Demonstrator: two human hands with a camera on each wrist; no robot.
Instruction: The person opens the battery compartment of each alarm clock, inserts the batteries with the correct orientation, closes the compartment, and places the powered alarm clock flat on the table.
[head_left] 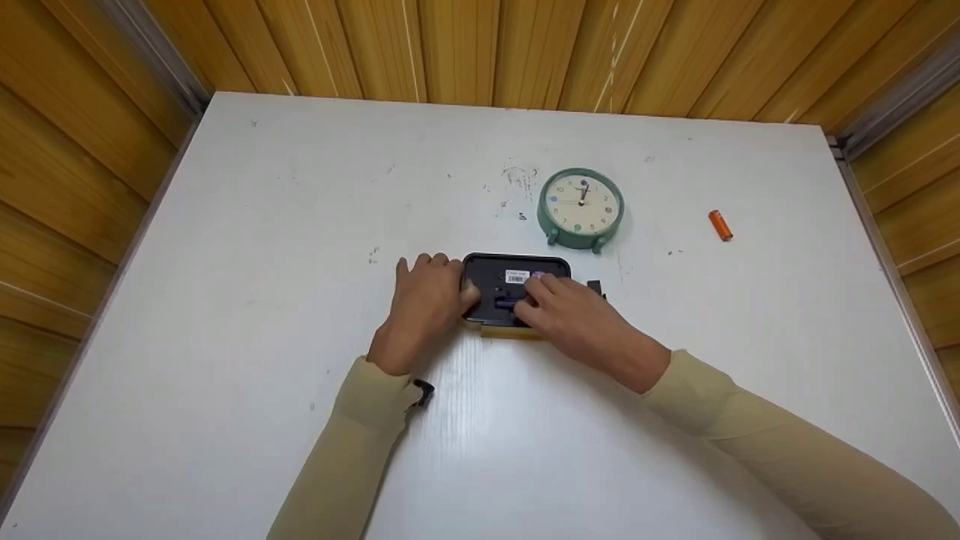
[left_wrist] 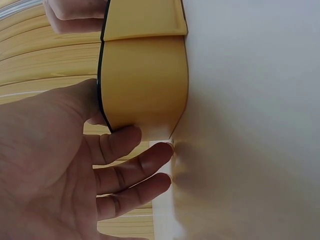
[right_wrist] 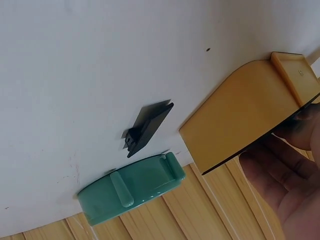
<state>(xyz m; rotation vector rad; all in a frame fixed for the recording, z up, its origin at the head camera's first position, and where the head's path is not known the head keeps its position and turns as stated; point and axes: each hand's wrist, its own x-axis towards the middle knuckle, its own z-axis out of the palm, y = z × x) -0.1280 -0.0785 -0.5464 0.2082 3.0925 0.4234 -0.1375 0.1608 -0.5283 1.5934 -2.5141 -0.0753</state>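
Note:
A yellow desk clock (head_left: 513, 332) lies with its black back up on the white table. The left hand (head_left: 427, 300) grips its left end, thumb on the back and index finger against the yellow side; in the left wrist view the other fingers reach past it to the table. Over the right half of the back, the right hand (head_left: 574, 319) pinches at a dark blue battery (head_left: 505, 303); its fingers hide most of the recess there. Just right of the clock lies a small black battery cover (right_wrist: 150, 129), partly hidden by the right hand in the head view.
Beyond the clock a round green alarm clock (head_left: 580, 208) lies face up on its back. An orange battery (head_left: 720, 225) lies farther right on the white table (head_left: 300, 195). Wood-look panels (head_left: 450, 52) surround the table at the back and sides.

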